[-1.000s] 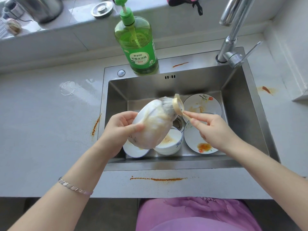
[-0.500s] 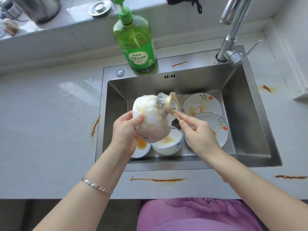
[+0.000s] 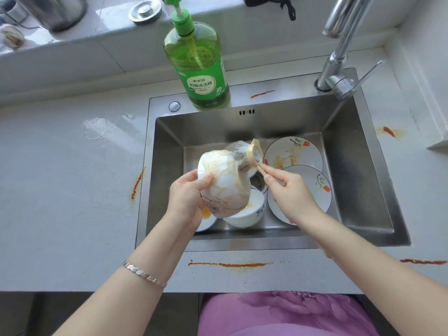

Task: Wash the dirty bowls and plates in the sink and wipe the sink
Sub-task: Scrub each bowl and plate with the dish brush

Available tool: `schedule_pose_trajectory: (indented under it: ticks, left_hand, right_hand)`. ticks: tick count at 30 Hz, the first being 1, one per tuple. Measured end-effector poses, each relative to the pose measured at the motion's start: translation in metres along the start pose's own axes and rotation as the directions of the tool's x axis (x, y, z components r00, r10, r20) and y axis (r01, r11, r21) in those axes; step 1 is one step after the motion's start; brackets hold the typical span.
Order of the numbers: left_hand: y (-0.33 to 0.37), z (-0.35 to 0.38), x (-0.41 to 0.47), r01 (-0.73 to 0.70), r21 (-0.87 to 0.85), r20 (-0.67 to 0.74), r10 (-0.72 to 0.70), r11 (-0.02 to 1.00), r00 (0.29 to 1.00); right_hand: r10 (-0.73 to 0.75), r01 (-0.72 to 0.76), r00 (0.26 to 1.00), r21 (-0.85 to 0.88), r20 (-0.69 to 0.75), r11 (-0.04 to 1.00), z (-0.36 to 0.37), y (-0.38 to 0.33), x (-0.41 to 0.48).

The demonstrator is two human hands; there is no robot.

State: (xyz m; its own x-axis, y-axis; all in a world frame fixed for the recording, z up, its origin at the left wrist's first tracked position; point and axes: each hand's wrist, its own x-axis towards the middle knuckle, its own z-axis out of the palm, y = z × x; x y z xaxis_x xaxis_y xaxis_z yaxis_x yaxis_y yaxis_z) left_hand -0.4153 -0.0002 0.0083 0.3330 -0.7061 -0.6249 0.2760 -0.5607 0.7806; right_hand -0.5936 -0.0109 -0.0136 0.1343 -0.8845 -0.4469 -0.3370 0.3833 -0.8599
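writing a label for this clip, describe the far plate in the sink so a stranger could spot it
Start at the steel sink, right side, below the tap. Two white plates overlap there; the far plate is the one nearer the back wall. Unlike the near plate lying over its edge, it has yellow-brown smears across its middle.

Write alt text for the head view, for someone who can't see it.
A left hand holds a smeared white bowl over a sink while the right hand holds a brush to it. Two stained plates and more bowls lie in the sink; a green soap bottle stands behind.
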Motion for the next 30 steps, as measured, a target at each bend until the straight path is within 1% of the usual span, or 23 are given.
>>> schedule_pose_trajectory:
  ticks: [2, 4, 5, 7, 8, 10, 12, 16, 19, 21, 23, 26, 28, 30]
  left_hand:
    - [0.0, -0.003, 0.005, -0.014, 0.043, 0.02, 0.013, 0.999, 1.0]
    - [0.001, -0.007, 0.013, -0.051, 0.16, 0.03, 0.047, 0.986, 0.998]
    - [0.002, -0.007, 0.02, -0.07, 0.235, 0.032, 0.064, 0.97, 0.997]
    - [0.006, -0.001, 0.038, -0.107, 0.394, 0.053, 0.094, 0.913, 0.994]
    - [0.007, 0.003, 0.051, -0.127, 0.49, 0.07, 0.107, 0.862, 0.992]
    - [0.007, 0.014, 0.081, -0.157, 0.68, 0.099, 0.123, 0.716, 0.987]
    - [0.003, 0.025, 0.113, -0.172, 0.801, 0.124, 0.121, 0.573, 0.985]
    - [-0.022, 0.044, 0.159, -0.245, 0.901, 0.222, 0.106, 0.358, 0.969]
    - [-0.043, 0.053, 0.171, -0.313, 0.917, 0.29, 0.127, 0.248, 0.949]
    - [-0.055, 0.055, 0.174, -0.355, 0.913, 0.331, 0.143, 0.202, 0.933]
    - [-0.064, 0.054, 0.176, -0.385, 0.905, 0.36, 0.158, 0.18, 0.919]
    - [-0.075, 0.053, 0.181, -0.404, 0.892, 0.373, 0.175, 0.202, 0.911]
    - [-0.081, 0.053, 0.187, -0.395, 0.889, 0.366, 0.16, 0.233, 0.917]
    - [-0.087, 0.053, 0.194, -0.396, 0.888, 0.374, 0.133, 0.234, 0.918]
  right_hand:
    - [0.081, -0.078, 0.996, -0.065, 0.049, 0.995, -0.005, 0.015, 0.007]
    - [0.147, -0.137, 0.987, -0.128, 0.07, 0.982, -0.012, 0.03, 0.01]
    - [0.168, -0.159, 0.984, -0.142, 0.057, 0.977, -0.016, 0.036, 0.012]
    - [0.222, -0.222, 0.975, -0.147, -0.016, 0.964, -0.024, 0.042, 0.017]
    - [0.241, -0.247, 0.969, -0.144, -0.055, 0.958, -0.029, 0.043, 0.021]
    - [0.235, -0.245, 0.967, -0.118, -0.092, 0.962, -0.038, 0.046, 0.028]
    - [0.227, -0.24, 0.965, -0.087, -0.133, 0.967, -0.045, 0.05, 0.035]
    - [0.265, -0.268, 0.945, 0.01, -0.193, 0.963, -0.044, 0.053, 0.037]
    - [0.304, -0.291, 0.93, 0.091, -0.208, 0.952, -0.035, 0.06, 0.037]
    - [0.315, -0.3, 0.928, 0.104, -0.2, 0.948, -0.03, 0.064, 0.037]
    - [0.324, -0.306, 0.93, 0.122, -0.177, 0.944, -0.025, 0.067, 0.036]
    - [0.322, -0.294, 0.927, 0.161, -0.191, 0.942, -0.017, 0.072, 0.037]
    - [0.332, -0.294, 0.921, 0.192, -0.206, 0.936, -0.011, 0.074, 0.038]
    - [0.338, -0.298, 0.92, 0.201, -0.201, 0.933, -0.007, 0.076, 0.037]
